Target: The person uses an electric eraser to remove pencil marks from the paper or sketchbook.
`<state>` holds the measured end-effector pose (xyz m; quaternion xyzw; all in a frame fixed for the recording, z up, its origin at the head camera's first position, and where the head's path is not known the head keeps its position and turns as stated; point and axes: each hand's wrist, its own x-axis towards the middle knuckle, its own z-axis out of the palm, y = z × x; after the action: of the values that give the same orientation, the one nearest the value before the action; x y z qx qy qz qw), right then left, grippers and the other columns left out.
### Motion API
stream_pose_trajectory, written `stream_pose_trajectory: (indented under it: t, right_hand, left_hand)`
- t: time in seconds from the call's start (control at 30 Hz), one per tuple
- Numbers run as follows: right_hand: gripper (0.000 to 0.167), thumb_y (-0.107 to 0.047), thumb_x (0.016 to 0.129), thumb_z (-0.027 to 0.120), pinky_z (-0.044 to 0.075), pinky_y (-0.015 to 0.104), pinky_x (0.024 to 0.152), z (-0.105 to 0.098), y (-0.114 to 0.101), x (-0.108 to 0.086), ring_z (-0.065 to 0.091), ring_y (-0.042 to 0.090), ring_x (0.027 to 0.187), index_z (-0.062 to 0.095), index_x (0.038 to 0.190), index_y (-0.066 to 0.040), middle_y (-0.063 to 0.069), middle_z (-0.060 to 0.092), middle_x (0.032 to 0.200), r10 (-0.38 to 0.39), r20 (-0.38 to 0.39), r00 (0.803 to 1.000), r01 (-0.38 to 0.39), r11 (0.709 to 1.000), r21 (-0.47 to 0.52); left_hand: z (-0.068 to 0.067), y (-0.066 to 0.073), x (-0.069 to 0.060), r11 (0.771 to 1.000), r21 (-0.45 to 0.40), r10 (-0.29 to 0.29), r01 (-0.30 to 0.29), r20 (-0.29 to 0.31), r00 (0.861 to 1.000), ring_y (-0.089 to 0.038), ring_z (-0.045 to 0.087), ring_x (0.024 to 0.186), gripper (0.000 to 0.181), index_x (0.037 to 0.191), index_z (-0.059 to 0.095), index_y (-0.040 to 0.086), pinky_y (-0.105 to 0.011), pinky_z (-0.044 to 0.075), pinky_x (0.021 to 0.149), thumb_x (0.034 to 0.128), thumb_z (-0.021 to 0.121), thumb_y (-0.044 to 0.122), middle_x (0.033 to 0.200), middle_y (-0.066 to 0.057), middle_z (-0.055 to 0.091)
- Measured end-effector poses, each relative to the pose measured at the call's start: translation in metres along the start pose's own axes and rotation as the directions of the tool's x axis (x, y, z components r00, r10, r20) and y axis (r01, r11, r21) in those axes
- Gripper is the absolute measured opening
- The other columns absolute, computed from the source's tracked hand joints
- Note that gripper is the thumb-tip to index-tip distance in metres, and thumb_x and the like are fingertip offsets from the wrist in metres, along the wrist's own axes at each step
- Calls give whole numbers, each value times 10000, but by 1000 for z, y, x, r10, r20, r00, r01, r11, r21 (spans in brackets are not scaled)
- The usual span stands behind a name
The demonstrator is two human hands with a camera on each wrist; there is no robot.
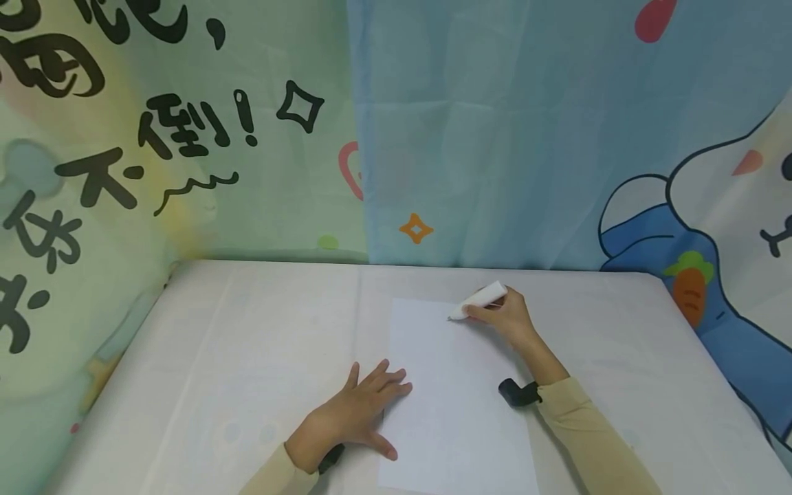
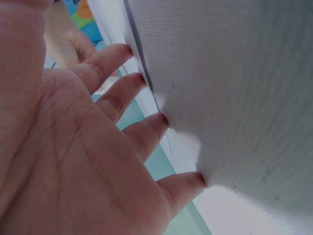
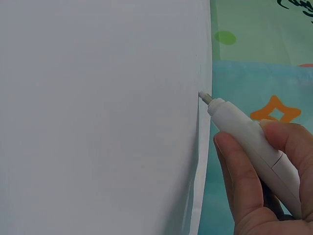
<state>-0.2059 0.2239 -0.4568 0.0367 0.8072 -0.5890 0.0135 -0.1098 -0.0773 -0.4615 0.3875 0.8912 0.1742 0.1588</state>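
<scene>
A white sheet of paper (image 1: 458, 405) lies lengthwise on the white table. My right hand (image 1: 510, 316) pinches a thick white pen (image 3: 244, 129) between thumb and fingers. The pen has a short metal tip, which touches or nearly touches the paper close to its far edge. My left hand (image 1: 359, 412) lies at the left edge of the sheet with its fingers spread. In the left wrist view, the fingertips (image 2: 159, 120) rest along that edge. No marks on the paper can be made out.
The white-covered table (image 1: 266, 330) extends around the paper on both sides. Behind it hangs a printed cloth (image 1: 495, 137) with cartoon figures and large characters. Each wrist wears a small black camera, such as the right wrist camera (image 1: 516, 393).
</scene>
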Motion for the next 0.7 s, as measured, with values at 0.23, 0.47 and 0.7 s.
stream_pose_trajectory:
  t: [0.23, 0.47, 0.7]
  right_hand:
    - [447, -27, 837, 733, 545, 160, 706, 0, 0, 3, 604, -5, 785, 509, 1191, 129, 169, 609, 1051, -8, -11, 1000, 8, 1000, -10]
    - [446, -13, 828, 735, 545, 160, 701, 2, -2, 4, 610, -12, 772, 503, 1177, 139, 164, 611, 1021, -21, -18, 1000, 21, 1000, -9]
    - [444, -8, 825, 735, 540, 156, 702, 3, -3, 4, 612, -16, 766, 504, 1174, 142, 203, 612, 1038, -35, -12, 999, 35, 999, -30]
  left_hand:
    - [-1, 1, 0, 1000, 15, -15, 15, 7, 1000, -343, 182, 1480, 972, 1461, 406, 117, -695, 166, 1107, 664, 838, 467, 1558, -74, 326]
    - [-1, 1, 1, 1000, 15, -10, 10, 9, 1000, -340, 180, 1481, 973, 1462, 406, 119, -699, 163, 1105, 664, 840, 468, 1559, -73, 324]
    - [-2, 2, 0, 1000, 19, -17, 17, 14, 1000, -325, 181, 1484, 977, 1464, 404, 123, -697, 166, 1106, 662, 845, 467, 1562, -63, 321]
